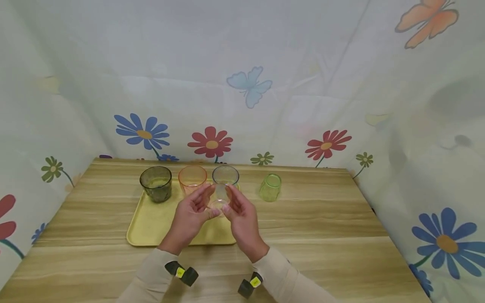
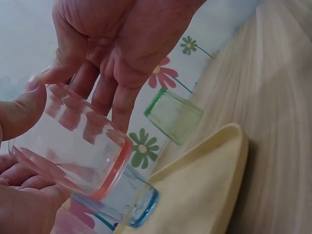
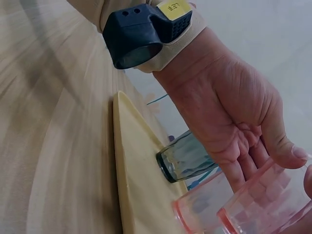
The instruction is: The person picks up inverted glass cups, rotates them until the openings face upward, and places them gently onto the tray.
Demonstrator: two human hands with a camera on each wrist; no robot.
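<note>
Both hands hold a clear pink-tinted drinking glass (image 2: 73, 141) upright above a yellow tray. My left hand (image 1: 189, 215) grips one side, thumb at the near rim and fingers around the wall. My right hand (image 1: 243, 219) grips the opposite side the same way. The thick reddish base of this glass faces down in the left wrist view. Behind the hands, along the tray's back edge, stand a dark grey glass (image 1: 156, 185), an orange-pink glass (image 1: 192, 174) and a blue-rimmed glass (image 1: 225, 173), all mouth up. The hands partly hide the last two.
The yellow tray (image 1: 149, 231) lies on a wood-grain table (image 1: 318, 244). Right of the tray, a green glass (image 1: 270, 189) stands upside down on the table. A flower-and-butterfly patterned cloth (image 1: 288, 118) encloses the back and sides.
</note>
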